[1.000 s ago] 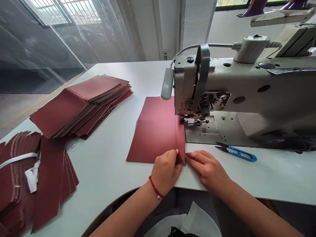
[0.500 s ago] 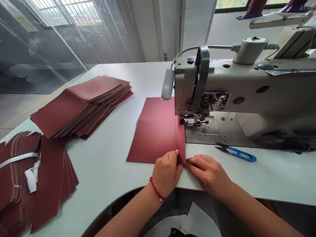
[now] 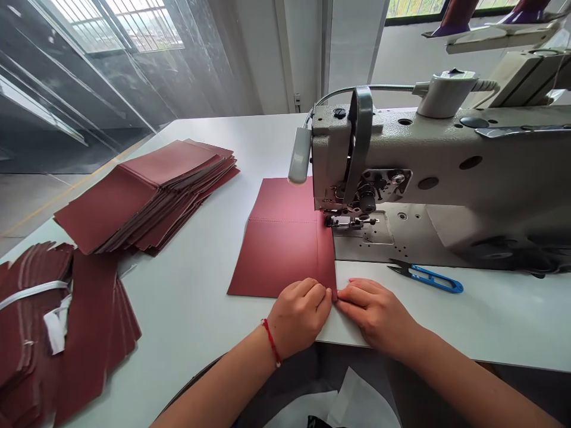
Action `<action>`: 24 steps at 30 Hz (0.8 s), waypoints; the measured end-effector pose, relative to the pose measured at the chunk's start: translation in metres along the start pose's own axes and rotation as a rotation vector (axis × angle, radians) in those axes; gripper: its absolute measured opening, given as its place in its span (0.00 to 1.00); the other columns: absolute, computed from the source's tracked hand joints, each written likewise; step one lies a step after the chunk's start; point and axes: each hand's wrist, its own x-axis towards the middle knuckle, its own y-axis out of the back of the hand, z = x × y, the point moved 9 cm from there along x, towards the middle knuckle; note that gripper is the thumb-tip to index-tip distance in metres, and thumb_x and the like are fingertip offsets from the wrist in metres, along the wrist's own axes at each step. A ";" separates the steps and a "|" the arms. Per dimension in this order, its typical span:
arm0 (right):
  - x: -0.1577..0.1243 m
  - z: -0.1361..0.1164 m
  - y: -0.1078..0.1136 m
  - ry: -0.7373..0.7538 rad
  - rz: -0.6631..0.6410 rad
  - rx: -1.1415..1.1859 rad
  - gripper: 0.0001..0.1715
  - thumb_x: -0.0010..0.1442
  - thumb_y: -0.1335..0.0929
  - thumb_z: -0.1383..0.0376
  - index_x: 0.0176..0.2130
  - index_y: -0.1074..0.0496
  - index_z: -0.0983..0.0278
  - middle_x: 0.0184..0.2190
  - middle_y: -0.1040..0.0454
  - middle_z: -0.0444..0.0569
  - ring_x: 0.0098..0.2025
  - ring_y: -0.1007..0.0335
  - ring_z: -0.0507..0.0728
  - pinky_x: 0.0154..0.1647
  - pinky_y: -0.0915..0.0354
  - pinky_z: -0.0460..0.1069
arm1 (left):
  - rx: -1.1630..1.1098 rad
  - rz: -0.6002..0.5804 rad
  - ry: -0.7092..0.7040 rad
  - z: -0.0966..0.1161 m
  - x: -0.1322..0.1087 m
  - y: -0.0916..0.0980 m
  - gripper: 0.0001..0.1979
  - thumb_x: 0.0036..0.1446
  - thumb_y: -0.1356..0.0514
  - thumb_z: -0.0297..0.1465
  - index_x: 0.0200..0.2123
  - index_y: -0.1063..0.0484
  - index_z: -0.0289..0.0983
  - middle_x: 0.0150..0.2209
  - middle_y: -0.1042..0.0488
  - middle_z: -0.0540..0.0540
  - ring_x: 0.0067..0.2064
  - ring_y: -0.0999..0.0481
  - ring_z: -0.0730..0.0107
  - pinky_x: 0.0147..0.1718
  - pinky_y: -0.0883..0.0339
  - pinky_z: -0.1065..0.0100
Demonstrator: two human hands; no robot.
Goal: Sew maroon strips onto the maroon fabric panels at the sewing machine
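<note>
A dark red leather-like panel lies flat on the white table, with a dotted stitch line across it and a narrow strip along its right edge. Its right edge runs under the presser foot of a sewing machine. My left hand, wearing a red bracelet, is closed with its fingers pinching the panel's near right corner. Against the same corner, from the right side, my right hand is closed, its thumb and fingertips gripping the edge. Blue thread snips lie right of my right hand.
A stack of folded dark red panels rests on the table at left. Nearer, bundled red strips are tied with a white band. Red thread cones stand behind the machine. The table's front edge curves below my hands.
My left hand has turned and its fingertips have slid down and right to the panel's corner. My right hand has barely moved. The panel keeps its place under the machine.
</note>
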 end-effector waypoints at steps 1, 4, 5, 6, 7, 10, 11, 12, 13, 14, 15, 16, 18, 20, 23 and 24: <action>0.000 0.000 0.000 0.001 0.002 0.004 0.19 0.68 0.43 0.73 0.42 0.26 0.64 0.35 0.26 0.50 0.37 0.32 0.56 0.49 0.34 0.54 | 0.016 -0.024 -0.040 0.002 0.001 0.000 0.10 0.62 0.49 0.22 0.35 0.29 0.34 0.27 0.31 0.46 0.30 0.31 0.68 0.28 0.33 0.65; 0.001 0.001 0.002 -0.011 0.011 0.022 0.19 0.67 0.43 0.73 0.43 0.26 0.64 0.37 0.25 0.51 0.38 0.32 0.56 0.49 0.34 0.54 | 0.040 -0.071 -0.111 0.003 0.004 0.000 0.10 0.62 0.49 0.22 0.34 0.29 0.34 0.27 0.32 0.46 0.29 0.33 0.68 0.26 0.35 0.65; 0.001 0.002 0.003 -0.013 0.011 0.034 0.18 0.67 0.43 0.74 0.43 0.26 0.65 0.37 0.24 0.51 0.38 0.32 0.56 0.48 0.33 0.54 | 0.047 -0.076 -0.118 0.003 0.005 0.000 0.10 0.61 0.49 0.22 0.33 0.30 0.34 0.27 0.32 0.46 0.28 0.33 0.68 0.25 0.36 0.65; 0.001 0.003 0.004 -0.015 0.018 0.048 0.18 0.66 0.42 0.74 0.42 0.26 0.65 0.38 0.24 0.51 0.38 0.32 0.56 0.47 0.32 0.54 | 0.054 -0.074 -0.121 0.003 0.005 0.000 0.10 0.61 0.49 0.22 0.33 0.30 0.34 0.26 0.33 0.46 0.28 0.34 0.68 0.25 0.36 0.65; 0.000 0.003 0.005 -0.015 0.030 0.062 0.18 0.65 0.42 0.75 0.42 0.25 0.65 0.38 0.24 0.51 0.39 0.31 0.56 0.46 0.32 0.53 | 0.061 -0.068 -0.123 0.003 0.005 0.001 0.09 0.61 0.49 0.22 0.33 0.30 0.34 0.26 0.33 0.46 0.28 0.34 0.68 0.25 0.37 0.65; -0.003 0.006 0.011 -0.026 0.073 0.069 0.20 0.60 0.42 0.78 0.41 0.25 0.64 0.39 0.23 0.51 0.39 0.30 0.57 0.42 0.30 0.52 | 0.074 -0.052 -0.127 0.005 0.005 0.001 0.09 0.61 0.48 0.21 0.34 0.29 0.33 0.25 0.34 0.47 0.27 0.34 0.68 0.25 0.36 0.65; -0.004 0.007 0.012 -0.034 0.089 0.057 0.21 0.59 0.42 0.79 0.41 0.25 0.64 0.39 0.23 0.51 0.39 0.30 0.57 0.42 0.30 0.52 | 0.076 -0.054 -0.128 0.005 0.005 0.001 0.09 0.62 0.49 0.21 0.34 0.29 0.33 0.25 0.33 0.47 0.27 0.34 0.68 0.25 0.35 0.65; -0.006 0.007 0.013 -0.041 0.099 0.043 0.21 0.59 0.42 0.79 0.43 0.25 0.64 0.39 0.23 0.51 0.40 0.30 0.57 0.42 0.29 0.53 | 0.077 -0.058 -0.130 0.006 0.005 0.000 0.10 0.62 0.49 0.21 0.34 0.29 0.33 0.25 0.33 0.47 0.27 0.34 0.68 0.26 0.35 0.64; -0.006 0.007 0.014 -0.039 0.105 0.031 0.21 0.60 0.41 0.78 0.45 0.26 0.65 0.40 0.23 0.52 0.40 0.29 0.57 0.42 0.29 0.53 | 0.077 -0.060 -0.132 0.006 0.005 0.000 0.10 0.62 0.50 0.21 0.34 0.29 0.33 0.26 0.33 0.47 0.28 0.33 0.68 0.26 0.34 0.64; -0.007 0.006 0.014 -0.033 0.107 0.022 0.20 0.62 0.41 0.77 0.47 0.26 0.65 0.42 0.23 0.53 0.41 0.29 0.57 0.43 0.29 0.53 | 0.075 -0.060 -0.135 0.006 0.005 0.000 0.11 0.62 0.50 0.21 0.35 0.29 0.33 0.26 0.32 0.46 0.28 0.33 0.67 0.27 0.33 0.63; -0.007 0.005 0.013 -0.022 0.105 0.017 0.19 0.63 0.40 0.75 0.49 0.27 0.66 0.44 0.24 0.53 0.43 0.29 0.57 0.44 0.29 0.54 | 0.072 -0.061 -0.137 0.007 0.005 0.000 0.11 0.62 0.50 0.21 0.35 0.29 0.33 0.27 0.32 0.46 0.28 0.33 0.67 0.28 0.32 0.63; -0.007 0.004 0.012 -0.010 0.095 0.015 0.18 0.64 0.39 0.73 0.51 0.28 0.66 0.46 0.24 0.54 0.45 0.29 0.58 0.46 0.29 0.54 | 0.068 -0.065 -0.139 0.007 0.005 -0.001 0.11 0.62 0.51 0.21 0.35 0.29 0.33 0.27 0.31 0.45 0.29 0.32 0.67 0.29 0.31 0.63; -0.005 0.001 0.009 0.006 0.060 0.018 0.18 0.66 0.38 0.71 0.54 0.29 0.66 0.49 0.25 0.54 0.48 0.29 0.58 0.49 0.29 0.55 | 0.058 -0.079 -0.135 0.006 0.003 -0.003 0.11 0.62 0.51 0.21 0.35 0.29 0.33 0.28 0.31 0.45 0.30 0.31 0.66 0.30 0.31 0.63; -0.004 0.001 0.004 0.002 0.018 0.029 0.18 0.67 0.38 0.70 0.55 0.30 0.65 0.50 0.25 0.53 0.50 0.30 0.58 0.51 0.30 0.55 | 0.049 -0.091 -0.137 0.007 0.000 -0.004 0.10 0.62 0.50 0.21 0.35 0.28 0.32 0.28 0.30 0.44 0.31 0.31 0.65 0.31 0.30 0.62; -0.002 0.000 0.002 -0.009 -0.010 0.045 0.18 0.68 0.38 0.69 0.55 0.30 0.64 0.49 0.25 0.52 0.50 0.30 0.58 0.52 0.30 0.57 | 0.013 -0.085 -0.143 0.006 -0.005 -0.001 0.10 0.60 0.48 0.21 0.39 0.27 0.29 0.30 0.29 0.42 0.34 0.29 0.62 0.33 0.30 0.62; -0.002 -0.001 0.002 -0.009 -0.012 0.047 0.17 0.68 0.38 0.69 0.55 0.30 0.64 0.49 0.25 0.52 0.49 0.29 0.58 0.52 0.30 0.57 | -0.022 -0.088 -0.142 0.005 -0.006 0.001 0.10 0.60 0.48 0.22 0.41 0.27 0.28 0.31 0.28 0.42 0.35 0.29 0.62 0.34 0.31 0.62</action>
